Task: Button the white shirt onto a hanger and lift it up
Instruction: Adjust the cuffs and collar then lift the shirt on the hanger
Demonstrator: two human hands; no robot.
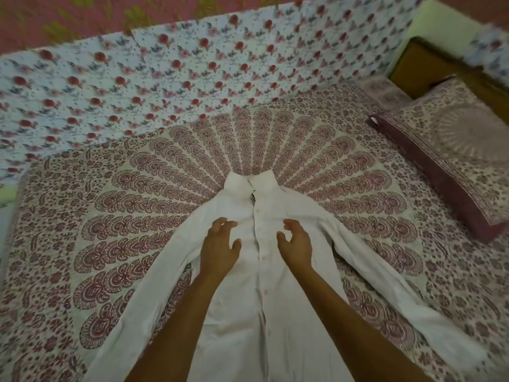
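A white long-sleeved shirt (242, 312) lies flat on the patterned bedspread, collar (249, 186) at the far end and sleeves spread out to both sides. Its button placket (260, 260) runs down the middle and looks closed. A dark bit shows in the collar gap; whether it is a hanger I cannot tell. My left hand (220, 244) hovers over the chest left of the placket, fingers loosely curled and holding nothing. My right hand (296, 241) hovers right of the placket in the same loose curl, also holding nothing.
The bed is covered with a maroon-and-white mandala bedspread (110, 230). A matching pillow (451, 150) lies at the right. A floral-print cloth (165, 78) lines the wall behind the bed. A brown wooden headboard (407, 67) is at the top right.
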